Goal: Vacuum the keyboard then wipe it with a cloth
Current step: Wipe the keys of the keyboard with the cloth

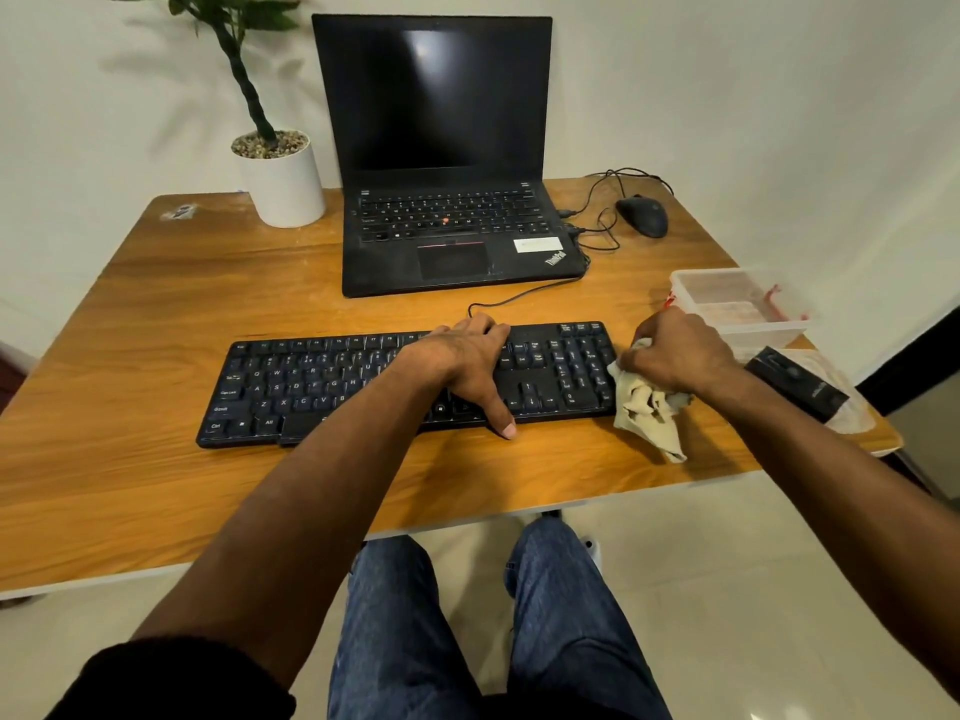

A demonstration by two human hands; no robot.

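A black wired keyboard point(311, 387) lies across the front middle of the wooden table point(156, 330). My left hand point(467, 361) rests flat over the keyboard's right-centre keys, fingers reaching its far edge and thumb hanging over the near edge. My right hand point(680, 350) grips a crumpled cream cloth point(647, 413) at the keyboard's right end, beside the number pad. A black handheld vacuum point(797, 381) lies on the table behind my right wrist, at the right edge.
An open black laptop point(447, 220) stands behind the keyboard, with a black mouse point(644, 215) and loose cables to its right. A potted plant point(283, 179) sits at the back left. A clear plastic box point(743, 304) stands by the right edge.
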